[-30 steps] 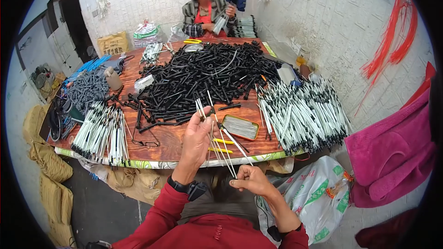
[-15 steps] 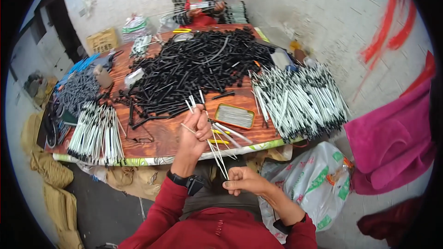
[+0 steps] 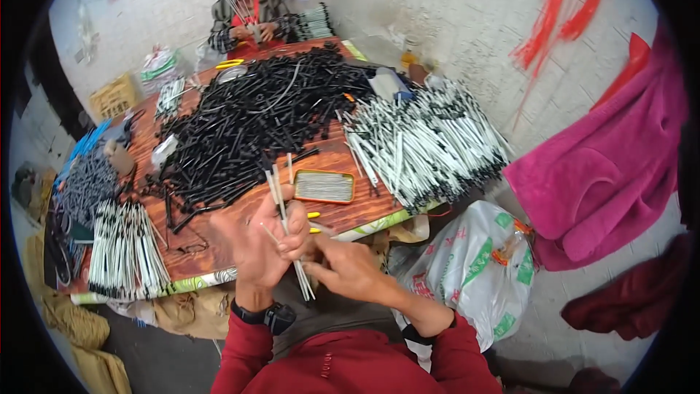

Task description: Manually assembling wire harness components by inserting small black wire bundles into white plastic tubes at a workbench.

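Note:
In front of my chest, over the table's near edge, my left hand (image 3: pixel 268 237) has its fingers curled round several thin white rods (image 3: pixel 278 190); its thumb is spread away to the left. The rods stand steeply, their lower ends sticking out below the hand. One short rod end also pokes out across the palm. My right hand (image 3: pixel 354 270) comes in from the right, thumb and forefinger closed at the rods' lower part, the fingertips partly hidden. Just beyond the hands lies a shallow yellow-rimmed tray (image 3: pixel 324 202) of thin metal-grey pins. Yellow tool handles (image 3: pixel 313 216) show behind my hands.
A large heap of black plastic pieces (image 3: pixel 262 102) covers the middle of the wooden table (image 3: pixel 219 226). White black-tipped rods lie piled at the right (image 3: pixel 430 146) and left (image 3: pixel 127 248). Another person (image 3: pixel 251 22) works opposite. A plastic bag (image 3: pixel 467 277) stands right of my legs.
My right hand has come up from the rods' lower ends to beside my left hand. My left thumb has spread, and the rods stand closer together. The view has shifted right.

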Tool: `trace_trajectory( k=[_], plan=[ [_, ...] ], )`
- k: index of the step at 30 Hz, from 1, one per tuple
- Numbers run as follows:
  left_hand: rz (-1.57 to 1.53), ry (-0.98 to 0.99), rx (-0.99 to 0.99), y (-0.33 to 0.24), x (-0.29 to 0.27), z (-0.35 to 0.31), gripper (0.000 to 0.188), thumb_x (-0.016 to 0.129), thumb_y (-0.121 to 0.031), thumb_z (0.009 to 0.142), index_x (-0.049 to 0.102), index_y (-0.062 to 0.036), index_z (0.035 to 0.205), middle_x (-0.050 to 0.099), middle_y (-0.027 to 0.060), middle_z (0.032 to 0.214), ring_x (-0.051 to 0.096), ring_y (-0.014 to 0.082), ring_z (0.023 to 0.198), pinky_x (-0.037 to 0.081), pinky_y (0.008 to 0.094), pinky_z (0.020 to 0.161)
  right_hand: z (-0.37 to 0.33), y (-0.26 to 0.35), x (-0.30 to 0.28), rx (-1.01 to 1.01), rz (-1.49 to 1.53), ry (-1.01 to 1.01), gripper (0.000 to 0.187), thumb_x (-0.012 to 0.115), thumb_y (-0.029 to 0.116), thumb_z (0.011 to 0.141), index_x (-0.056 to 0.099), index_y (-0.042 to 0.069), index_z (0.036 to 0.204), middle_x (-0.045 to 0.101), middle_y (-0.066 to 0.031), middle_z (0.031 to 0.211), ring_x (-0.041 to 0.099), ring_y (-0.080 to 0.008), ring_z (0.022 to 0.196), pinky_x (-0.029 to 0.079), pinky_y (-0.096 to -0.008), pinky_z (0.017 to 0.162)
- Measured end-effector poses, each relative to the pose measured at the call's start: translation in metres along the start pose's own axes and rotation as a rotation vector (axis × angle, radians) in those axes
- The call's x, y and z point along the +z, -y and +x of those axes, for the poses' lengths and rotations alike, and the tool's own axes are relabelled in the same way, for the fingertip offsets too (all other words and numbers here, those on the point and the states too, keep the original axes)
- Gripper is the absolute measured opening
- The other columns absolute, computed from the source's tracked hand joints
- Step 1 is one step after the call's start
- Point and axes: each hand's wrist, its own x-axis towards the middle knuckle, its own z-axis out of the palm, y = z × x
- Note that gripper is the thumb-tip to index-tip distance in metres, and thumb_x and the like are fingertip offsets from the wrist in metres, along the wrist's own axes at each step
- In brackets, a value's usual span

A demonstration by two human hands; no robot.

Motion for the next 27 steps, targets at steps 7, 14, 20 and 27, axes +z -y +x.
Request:
trace_trajectory(
  k=[7,14,20,27],
  plan=[
    [0.258,0.151,0.042,0.008,-0.049,0.013,0.031,0.045,-0.032,0.106,0.051,-0.0078,0.125,0.04,-0.0017,0.074,0.034,0.0041,0.057,0.029,0.0181,0.048,0.003,-0.032,-0.019,0.042,0.296,0.231,0.016,0.062,0.022,0.092,0.063,0.007,0.095,0.065,-0.0128,0.079,0.065,-0.0305,0.069,0.051,-0.0395,0.063],
    [0.088,0.105,-0.076,0.013,-0.059,0.012,0.028,0.042,-0.025,0.107,0.051,-0.0085,0.128,0.042,-0.0006,0.077,0.035,0.0052,0.06,0.031,0.0191,0.053,0.007,-0.129,-0.076,0.229,-0.721,-0.357,0.025,0.067,0.027,0.086,0.064,0.004,0.077,0.068,-0.0173,0.074,0.067,-0.0346,0.062,0.051,-0.0465,0.057],
    [0.06,0.075,-0.14,0.017,-0.047,0.003,0.025,0.039,-0.023,0.108,0.053,-0.0111,0.126,0.04,-0.0025,0.074,0.038,0.0063,0.063,0.035,0.0223,0.058,0.01,-0.15,-0.064,0.318,-0.662,-0.35,0.025,0.072,0.025,0.083,0.065,0.001,0.077,0.068,-0.0188,0.074,0.065,-0.0353,0.061,0.051,-0.0425,0.056],
    [-0.115,0.091,-0.2,0.017,-0.066,0.01,0.024,0.04,-0.023,0.108,0.054,-0.0108,0.122,0.041,-0.0024,0.074,0.037,0.0066,0.062,0.035,0.0217,0.056,0.034,-0.178,-0.064,0.55,0.249,-0.343,0.029,0.07,0.031,0.085,0.068,0.002,0.079,0.069,-0.0128,0.068,0.068,-0.0298,0.063,0.052,-0.0407,0.059]
  ],
)
